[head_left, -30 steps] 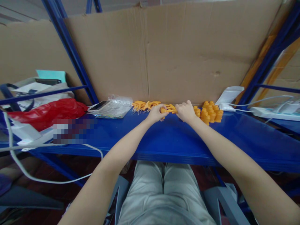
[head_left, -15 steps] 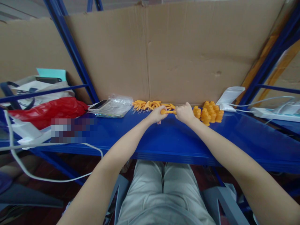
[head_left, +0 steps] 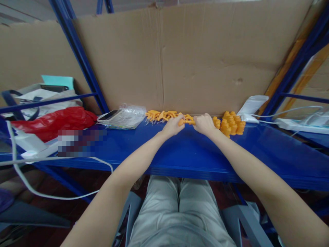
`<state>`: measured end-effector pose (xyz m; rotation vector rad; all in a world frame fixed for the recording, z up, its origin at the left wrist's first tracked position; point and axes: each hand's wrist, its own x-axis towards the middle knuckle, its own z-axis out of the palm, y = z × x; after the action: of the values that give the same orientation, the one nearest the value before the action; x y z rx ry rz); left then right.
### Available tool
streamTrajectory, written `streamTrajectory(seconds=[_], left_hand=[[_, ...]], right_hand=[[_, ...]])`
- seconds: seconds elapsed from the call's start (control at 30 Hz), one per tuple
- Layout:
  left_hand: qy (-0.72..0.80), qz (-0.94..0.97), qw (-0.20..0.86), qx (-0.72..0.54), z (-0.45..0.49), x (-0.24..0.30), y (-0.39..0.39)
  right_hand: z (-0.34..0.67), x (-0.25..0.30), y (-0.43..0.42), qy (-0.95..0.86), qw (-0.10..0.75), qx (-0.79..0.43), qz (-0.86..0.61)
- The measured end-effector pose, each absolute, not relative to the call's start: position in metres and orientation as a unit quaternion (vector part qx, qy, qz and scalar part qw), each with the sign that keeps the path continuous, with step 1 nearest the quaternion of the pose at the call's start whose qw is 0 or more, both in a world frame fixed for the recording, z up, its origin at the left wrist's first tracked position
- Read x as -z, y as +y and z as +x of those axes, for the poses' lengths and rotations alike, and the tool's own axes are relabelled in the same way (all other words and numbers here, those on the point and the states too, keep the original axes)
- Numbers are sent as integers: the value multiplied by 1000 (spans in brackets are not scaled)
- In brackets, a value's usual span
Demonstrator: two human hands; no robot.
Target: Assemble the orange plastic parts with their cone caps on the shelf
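In front of me, over the shelf, my left hand (head_left: 172, 127) is closed around one end of an orange plastic piece (head_left: 190, 122). My right hand (head_left: 204, 124), also closed, grips the other end. Most of the piece is covered by my fingers, so its full shape cannot be made out. Behind my left hand lies a pile of curved orange pieces (head_left: 154, 115) with thin, wavy silver bits at their front. Right of my right hand stands a group of chunky orange figures (head_left: 232, 126), close together.
A clear plastic bag (head_left: 128, 118) and a phone (head_left: 109, 115) lie left on the blue shelf (head_left: 185, 154). Farther left are a red bag (head_left: 59, 121) and a white cable (head_left: 51, 197). Cardboard (head_left: 200, 58) closes the back. A white pouch (head_left: 253, 106) stands right.
Both hands stay closed on the orange piece. My left hand has turned slightly, and the end of the piece at its thumb now points more toward me.
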<state>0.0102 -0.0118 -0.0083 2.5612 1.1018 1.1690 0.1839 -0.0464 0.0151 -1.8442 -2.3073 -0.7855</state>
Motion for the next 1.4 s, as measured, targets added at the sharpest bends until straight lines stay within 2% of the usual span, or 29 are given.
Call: streamTrajectory(seconds=[0.23,0.37,0.57,0.77,0.87,1.07,1.4], left_hand=[[431,785,278,-348,20,8,-20],[444,771,302,-341,20,6,-22],[452,791,245,-332,18,5,-25],[407,853,9,-328,14,5,-21],[377,872,-61,-308,13,6,-18],[367,876,-124,-287,12,8,-18],[374,875,-168,-258,11,6,-20]], right_hand=[[180,-13,-47,-752,57,275,-596],[177,-11,-45,-758,48,267,-593],[177,-12,-47,-760,41,263,-593],[178,-16,-48,-761,18,239,-602],[180,-18,-49,-765,6,226,-602],[183,-22,-50,-766,7,212,-607],[185,-24,-47,-774,19,184,-606]])
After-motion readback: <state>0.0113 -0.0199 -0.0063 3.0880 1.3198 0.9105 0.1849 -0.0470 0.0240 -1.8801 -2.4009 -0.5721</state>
